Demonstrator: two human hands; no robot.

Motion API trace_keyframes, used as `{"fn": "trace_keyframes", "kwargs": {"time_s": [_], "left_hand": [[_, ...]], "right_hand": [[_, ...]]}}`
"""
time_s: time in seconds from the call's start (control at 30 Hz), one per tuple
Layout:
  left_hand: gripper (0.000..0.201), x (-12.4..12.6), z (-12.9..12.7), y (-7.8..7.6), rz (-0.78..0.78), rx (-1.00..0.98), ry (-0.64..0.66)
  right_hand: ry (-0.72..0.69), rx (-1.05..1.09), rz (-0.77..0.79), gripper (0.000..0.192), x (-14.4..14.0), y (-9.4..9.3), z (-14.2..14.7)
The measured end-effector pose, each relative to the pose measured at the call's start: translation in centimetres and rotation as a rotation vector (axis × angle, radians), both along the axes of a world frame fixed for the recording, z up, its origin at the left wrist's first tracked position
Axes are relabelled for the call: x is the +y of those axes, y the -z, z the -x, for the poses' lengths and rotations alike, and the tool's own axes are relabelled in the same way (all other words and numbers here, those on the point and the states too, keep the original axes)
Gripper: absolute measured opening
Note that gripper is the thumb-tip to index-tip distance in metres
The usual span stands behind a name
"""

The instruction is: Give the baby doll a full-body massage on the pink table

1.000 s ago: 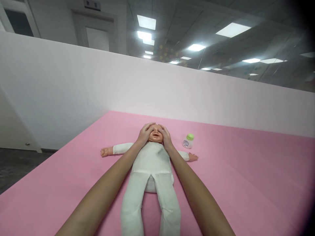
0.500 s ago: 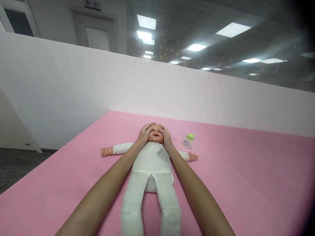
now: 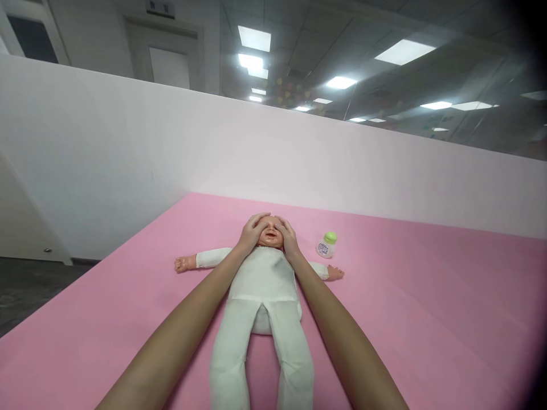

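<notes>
A baby doll [image 3: 262, 279] with a white cloth body lies on its back, arms spread wide and legs toward me. My left hand [image 3: 253, 230] wraps the side of its hard plastic head [image 3: 270, 236] on the left, fingers reaching over the top. On the opposite side my right hand [image 3: 289, 234] cups the head in the same way. Both thumbs rest on the face around the eyes, partly hiding them. The doll's open mouth shows between my hands. Right of the head stands a small clear bottle [image 3: 325, 248] with a green cap and a printed label.
The doll and bottle are on a pink table surface [image 3: 405, 319]. A white partition [image 3: 299, 154] runs along the back and left. Beyond it are a door [image 3: 168, 65] and ceiling lights. Dark floor [image 3: 29, 290] shows at the left past the table edge.
My thumbs have shifted very slightly on the doll's face, inward and lower around the eyes. Doll, bottle and both forearms stay in place.
</notes>
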State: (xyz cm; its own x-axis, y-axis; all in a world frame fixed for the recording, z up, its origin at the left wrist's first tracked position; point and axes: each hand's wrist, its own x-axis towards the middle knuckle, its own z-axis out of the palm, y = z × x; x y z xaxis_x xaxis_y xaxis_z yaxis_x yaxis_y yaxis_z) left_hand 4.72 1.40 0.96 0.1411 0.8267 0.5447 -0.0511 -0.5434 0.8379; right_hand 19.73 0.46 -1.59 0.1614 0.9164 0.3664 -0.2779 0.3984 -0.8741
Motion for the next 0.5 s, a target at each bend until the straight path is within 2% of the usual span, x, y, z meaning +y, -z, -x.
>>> {"fn": "trace_keyframes", "kwargs": {"time_s": [0.5], "left_hand": [[0.041,-0.14,-0.32,-0.34,0.063,-0.048,-0.023]], "right_hand": [[0.008,0.070,0.050,0.036,0.32,-0.12,0.21]]}}
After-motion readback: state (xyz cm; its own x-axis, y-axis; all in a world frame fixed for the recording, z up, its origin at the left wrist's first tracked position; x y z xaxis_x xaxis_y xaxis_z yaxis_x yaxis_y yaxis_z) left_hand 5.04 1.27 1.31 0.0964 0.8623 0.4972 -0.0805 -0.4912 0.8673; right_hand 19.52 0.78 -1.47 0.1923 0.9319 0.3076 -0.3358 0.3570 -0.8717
